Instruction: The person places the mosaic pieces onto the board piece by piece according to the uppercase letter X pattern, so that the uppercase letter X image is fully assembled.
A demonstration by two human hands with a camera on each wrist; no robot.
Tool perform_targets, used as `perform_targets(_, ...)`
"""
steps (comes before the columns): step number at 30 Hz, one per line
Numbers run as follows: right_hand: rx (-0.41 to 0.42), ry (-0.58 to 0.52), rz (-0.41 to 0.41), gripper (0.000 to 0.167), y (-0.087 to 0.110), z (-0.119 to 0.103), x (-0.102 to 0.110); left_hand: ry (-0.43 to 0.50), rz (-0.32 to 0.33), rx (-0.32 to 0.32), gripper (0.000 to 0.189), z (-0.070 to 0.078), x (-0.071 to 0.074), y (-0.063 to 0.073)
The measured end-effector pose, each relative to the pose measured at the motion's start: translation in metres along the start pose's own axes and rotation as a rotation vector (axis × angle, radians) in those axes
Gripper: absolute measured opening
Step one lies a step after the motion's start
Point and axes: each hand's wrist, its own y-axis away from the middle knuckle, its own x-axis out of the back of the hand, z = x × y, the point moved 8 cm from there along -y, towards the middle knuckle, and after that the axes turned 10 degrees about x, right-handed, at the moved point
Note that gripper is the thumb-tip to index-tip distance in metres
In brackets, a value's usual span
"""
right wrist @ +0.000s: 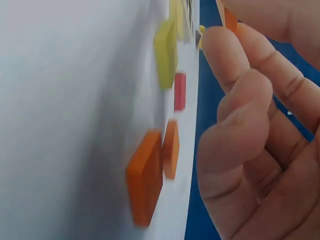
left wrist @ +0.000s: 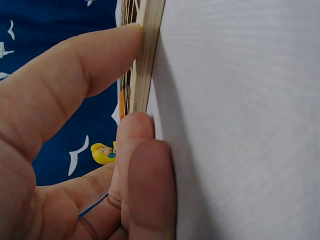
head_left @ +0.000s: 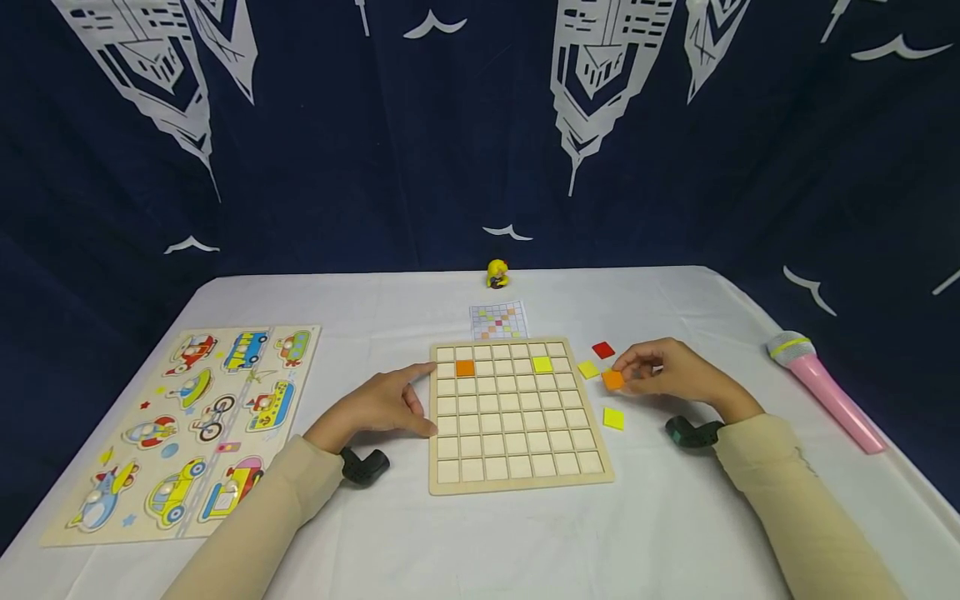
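A square wooden grid board [head_left: 521, 487] lies on the table with one orange tile [head_left: 465, 367] and one yellow tile [head_left: 542, 364] in its upper rows. My left hand [head_left: 384, 403] touches the board's left edge with index finger and thumb spread apart; the other fingers bend below. Just right of the board, my right hand [head_left: 670, 372] pinches an orange tile [head_left: 612, 380] by its side, seen partly in the right wrist view as an orange edge [right wrist: 230, 21]. Two more orange tiles [right wrist: 145, 180] lie on the cloth beneath that hand.
Yellow tiles [head_left: 613, 418] and a red tile [head_left: 603, 350] lie near the right hand. Behind the board are a colored grid card [head_left: 498, 320] and a yellow figurine [head_left: 497, 273]. A vehicle puzzle board [head_left: 187, 417] lies left, a pink toy microphone [head_left: 832, 396] right.
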Motion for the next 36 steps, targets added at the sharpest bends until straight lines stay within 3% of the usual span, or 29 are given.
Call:
perform_targets(9, -0.016, -0.048, -0.012, 0.023, -0.020, -0.012, -0.015, 0.011, -0.001, -0.009, 0.105, 0.000, 0.000, -0.001)
perform_targets(18, 0.029, -0.031, -0.039, 0.021, -0.039, -0.026, -0.027, 0.013, -0.002, -0.009, 0.105, 0.001, 0.000, -0.001)
perform_targets(36, 0.019, -0.034, -0.040, 0.021, -0.068, -0.044, -0.050, 0.014, -0.007, -0.006, 0.105, 0.000, 0.000, -0.002)
